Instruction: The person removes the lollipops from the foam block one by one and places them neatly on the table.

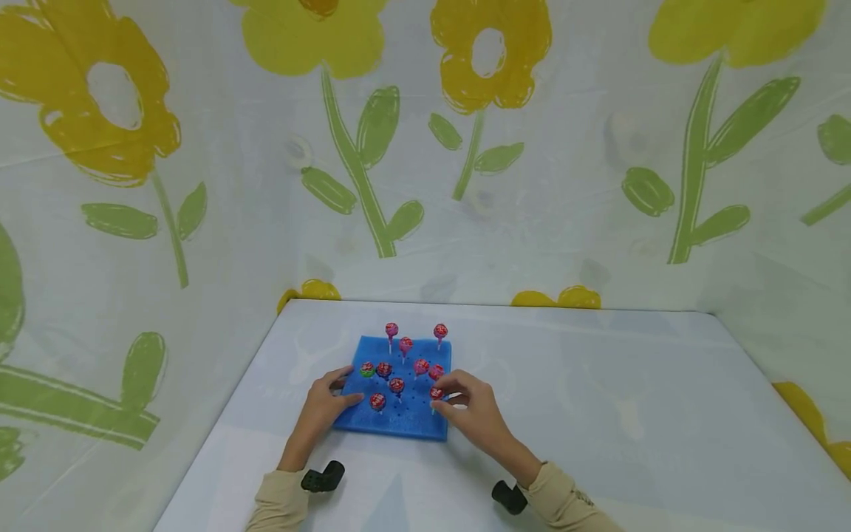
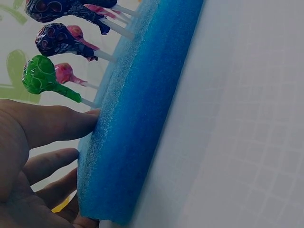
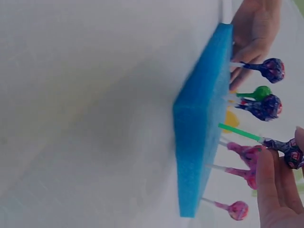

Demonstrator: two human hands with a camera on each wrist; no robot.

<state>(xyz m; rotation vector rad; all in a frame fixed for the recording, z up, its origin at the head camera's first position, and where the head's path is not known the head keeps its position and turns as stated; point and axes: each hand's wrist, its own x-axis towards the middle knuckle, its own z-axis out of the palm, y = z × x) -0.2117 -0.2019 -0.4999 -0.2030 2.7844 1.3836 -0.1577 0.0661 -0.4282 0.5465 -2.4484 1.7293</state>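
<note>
One lollipop (image 3: 290, 153) with a green stick (image 3: 240, 133) is at the fingertips of the right grip (image 1: 475, 414). That grip is almost closed, pinching the candy. The stick's end is close by the top of the blue foam block (image 1: 412, 427); I can't tell if they touch. The left grip (image 1: 322, 405) holds the block's left side. Other lollipops (image 1: 377, 401) stick up from the block, on the white counter (image 1: 598, 391).

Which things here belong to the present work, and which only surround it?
In the work:
blue foam block, left hand at its edge
green-stick lollipop, pinched by right hand
other lollipops, standing in the block

Surroundings:
white table
flowered backdrop
black wrist devices
</note>
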